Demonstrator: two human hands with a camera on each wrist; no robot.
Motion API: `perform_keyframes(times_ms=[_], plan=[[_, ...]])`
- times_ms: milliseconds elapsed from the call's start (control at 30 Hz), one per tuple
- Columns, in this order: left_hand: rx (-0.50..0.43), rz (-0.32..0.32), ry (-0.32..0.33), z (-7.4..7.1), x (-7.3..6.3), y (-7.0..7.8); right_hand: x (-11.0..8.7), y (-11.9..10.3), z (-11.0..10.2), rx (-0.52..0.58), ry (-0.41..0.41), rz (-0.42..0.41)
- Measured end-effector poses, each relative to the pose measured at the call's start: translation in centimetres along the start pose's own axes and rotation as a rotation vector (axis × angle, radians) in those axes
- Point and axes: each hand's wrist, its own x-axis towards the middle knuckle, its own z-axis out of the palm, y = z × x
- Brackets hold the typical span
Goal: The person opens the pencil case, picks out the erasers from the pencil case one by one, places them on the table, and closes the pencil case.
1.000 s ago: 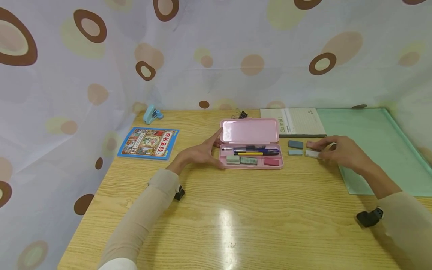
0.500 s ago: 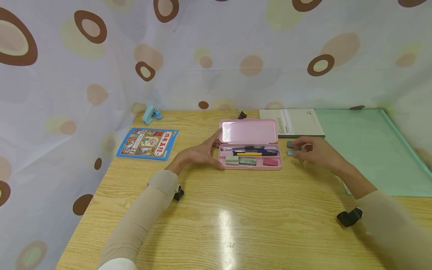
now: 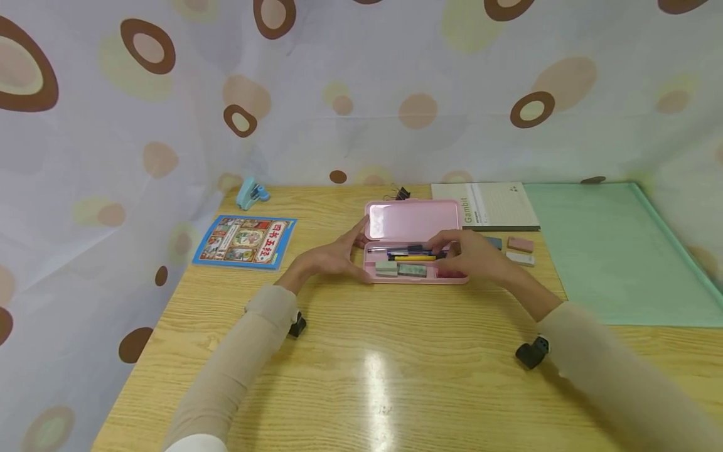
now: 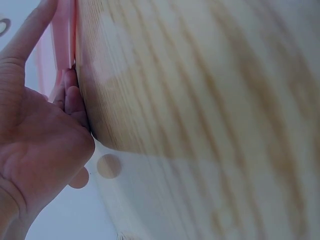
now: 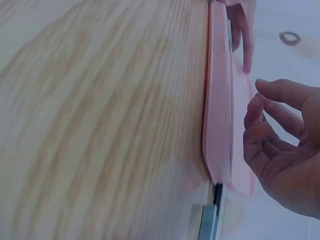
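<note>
A pink pencil case (image 3: 415, 220) lies open on the table. In it are several pens (image 3: 411, 251), a pale eraser (image 3: 386, 269), a mottled green eraser (image 3: 412, 270) and a red eraser (image 3: 449, 274) partly covered by fingers. My left hand (image 3: 330, 257) holds the case's left end, thumb at the front corner and fingers at the lid side. Over the case's right end is my right hand (image 3: 471, 254), fingers loosely bent; the right wrist view shows nothing between them. Right of the case lie a blue eraser (image 3: 494, 243), a light blue eraser (image 5: 207, 222), a pink eraser (image 3: 520, 244) and a white eraser (image 3: 520, 258).
A Gambit notebook (image 3: 499, 204) lies behind the loose erasers. A green mat (image 3: 615, 257) covers the right side. On the left are a blue-edged booklet (image 3: 245, 242) and a light blue hole punch (image 3: 251, 193). A black binder clip (image 3: 402, 193) sits behind the case.
My right hand has moved left, from the pink and white erasers, across the blue ones, to the right end of the pencil case. The left hand keeps its place.
</note>
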Motion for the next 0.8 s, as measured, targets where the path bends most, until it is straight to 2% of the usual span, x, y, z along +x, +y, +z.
perform_keyframes(times_ms=[167, 500, 633, 800], plan=[[-0.002, 0.003, 0.0, 0.0, 0.0, -0.1, 1.3, -1.1, 1.8, 0.015, -0.005, -0.065], [0.005, 0.009, -0.005, -0.1, 0.0, -0.1, 3.8, -3.1, 5.0, -0.064, -0.059, -0.181], [0.002, 0.006, -0.009, -0.1, 0.0, -0.1, 4.3, -3.7, 5.8, -0.065, -0.062, -0.195], [-0.001, -0.001, -0.009, 0.0, 0.0, -0.2, 4.6, -4.1, 6.3, -0.099, -0.037, -0.173]])
